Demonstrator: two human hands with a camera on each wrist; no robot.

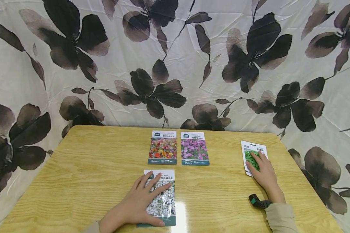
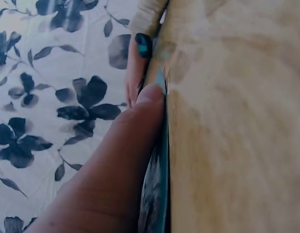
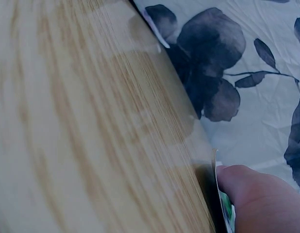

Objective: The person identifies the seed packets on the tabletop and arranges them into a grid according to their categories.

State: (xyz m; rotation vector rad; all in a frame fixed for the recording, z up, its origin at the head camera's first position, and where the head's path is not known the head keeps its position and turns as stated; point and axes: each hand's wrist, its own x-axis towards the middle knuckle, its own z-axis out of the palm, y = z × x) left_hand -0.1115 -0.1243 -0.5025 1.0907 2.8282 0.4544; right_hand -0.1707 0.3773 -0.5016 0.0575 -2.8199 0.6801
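My left hand (image 1: 137, 200) lies with fingers spread across a seed packet with white flowers (image 1: 166, 200) near the front of the table. Its thumb (image 2: 145, 111) rests by the packet's lower edge in the left wrist view. Over at the right, my right hand (image 1: 263, 171) rests on a seed packet with green leaves (image 1: 250, 158), its fingers fairly straight over the picture. In the right wrist view the thumb (image 3: 257, 194) touches that packet's face, and the packet's edge stands slightly off the wood.
Two more seed packets lie side by side farther back: one with mixed red and orange flowers (image 1: 162, 149), one with purple flowers (image 1: 194, 149). A black band (image 1: 259, 202) is on the right wrist. Behind the wooden table (image 1: 75, 174) hangs a floral cloth (image 1: 110, 77).
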